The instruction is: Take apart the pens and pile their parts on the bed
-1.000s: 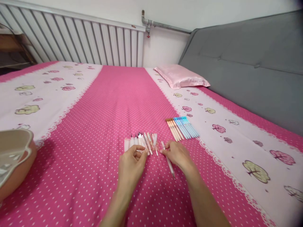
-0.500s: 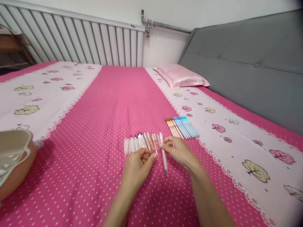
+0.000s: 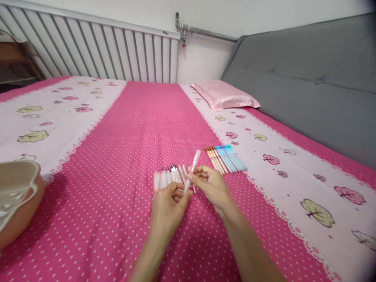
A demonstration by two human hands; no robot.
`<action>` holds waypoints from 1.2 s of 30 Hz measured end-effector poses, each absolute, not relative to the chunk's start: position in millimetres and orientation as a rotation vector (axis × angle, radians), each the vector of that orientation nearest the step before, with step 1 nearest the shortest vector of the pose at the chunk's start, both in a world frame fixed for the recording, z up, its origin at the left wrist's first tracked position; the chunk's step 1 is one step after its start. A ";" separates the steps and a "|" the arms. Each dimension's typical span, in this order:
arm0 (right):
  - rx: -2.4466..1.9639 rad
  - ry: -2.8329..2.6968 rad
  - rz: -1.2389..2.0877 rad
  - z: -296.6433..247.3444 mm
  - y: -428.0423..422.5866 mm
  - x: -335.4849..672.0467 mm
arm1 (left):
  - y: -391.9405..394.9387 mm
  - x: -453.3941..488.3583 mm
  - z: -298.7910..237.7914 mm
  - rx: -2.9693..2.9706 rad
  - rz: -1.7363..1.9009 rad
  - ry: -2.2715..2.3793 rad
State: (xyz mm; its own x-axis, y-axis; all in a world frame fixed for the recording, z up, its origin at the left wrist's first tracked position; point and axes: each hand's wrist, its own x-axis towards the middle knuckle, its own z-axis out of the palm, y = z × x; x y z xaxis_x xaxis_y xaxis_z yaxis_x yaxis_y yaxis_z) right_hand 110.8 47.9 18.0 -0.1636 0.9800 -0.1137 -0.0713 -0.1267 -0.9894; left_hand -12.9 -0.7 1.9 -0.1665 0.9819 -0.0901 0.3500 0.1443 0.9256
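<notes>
A pale pink translucent pen (image 3: 196, 158) is held slanted over the bed, its upper end leaning away to the right. My right hand (image 3: 213, 187) pinches it around the middle between thumb and fingers. At its lower end, my left hand (image 3: 168, 206) has thumb and fingertips closed about the tip. Just beyond my fingers lies a row of white and pink pens (image 3: 165, 179), side by side, partly covered by my hands. Right of that row are several peach pens with brown ends (image 3: 215, 159) and several light blue pens (image 3: 231, 158), lined up neatly.
Everything lies on a pink dotted bedspread (image 3: 141, 129). A beige and orange basin (image 3: 35, 188) with white pieces inside stands at the left edge. A pink pillow (image 3: 225, 94) rests near the grey headboard (image 3: 305, 66). A white radiator (image 3: 117, 49) lines the wall.
My right hand has moved slightly left, bringing the pen from beside the row across to my left fingers. The pen now tilts the other way, and my left hand has closed on its lower end.
</notes>
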 end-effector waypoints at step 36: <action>-1.015 -1.068 1.620 31.2 47.9 130.9 | 2.0 -11.8 11.1 1.140 1.296 1.405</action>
State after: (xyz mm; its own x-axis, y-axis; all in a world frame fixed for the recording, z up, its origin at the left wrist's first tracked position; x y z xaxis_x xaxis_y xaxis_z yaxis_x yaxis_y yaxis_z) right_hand 130.9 47.9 31.2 -0.2406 0.9598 -0.1445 -0.2452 -0.2042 -0.9477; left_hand -11.8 2.0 11.1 -0.1871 0.9821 -0.0204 0.0588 0.0319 0.9978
